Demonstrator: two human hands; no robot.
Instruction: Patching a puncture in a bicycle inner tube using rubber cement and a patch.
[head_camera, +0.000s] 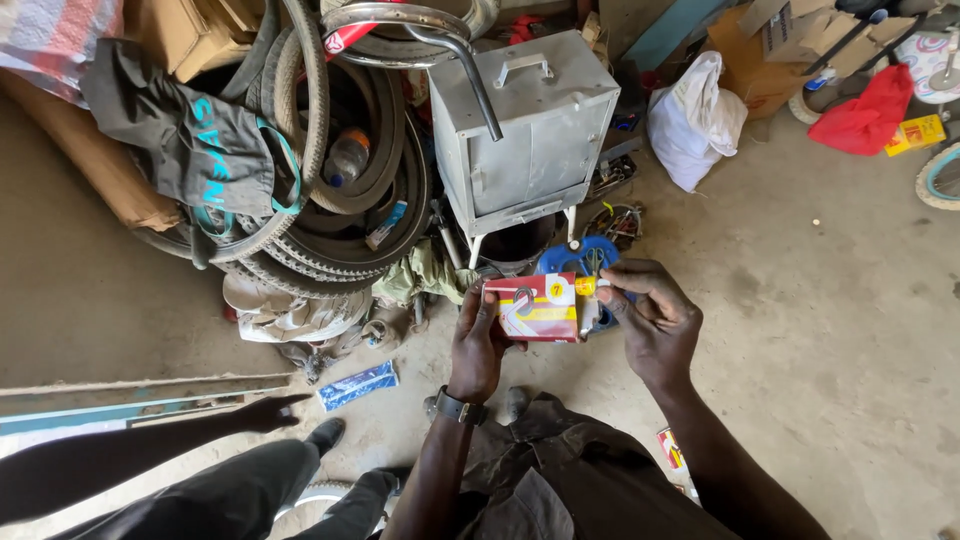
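Holding a small red and white box (533, 308) from its left end, the left hand (478, 345) is wrapping its thumb over the front and its fingers behind, so it is closed on the box. A dark wristwatch (460, 407) is sitting on this wrist. The right hand (652, 318) is touching the right end of the box, and its thumb and forefinger are pressing together on a small yellow cap (585, 286) at the top corner there; the other fingers are curling loosely.

Just beyond the right hand, a blue round thing (571, 256) is lying on the floor, partly hidden by the box. Further beyond both hands, a grey metal box with a handle (528, 125) is standing on thin white legs. Beyond the left hand, a pile of bicycle tyres (330, 190) is lying with a dark cloth (190, 140) over it. Far beyond the right hand, a white plastic bag (695, 120) is sitting. Near the left elbow, another person's hand (272, 411) is reaching over the floor.
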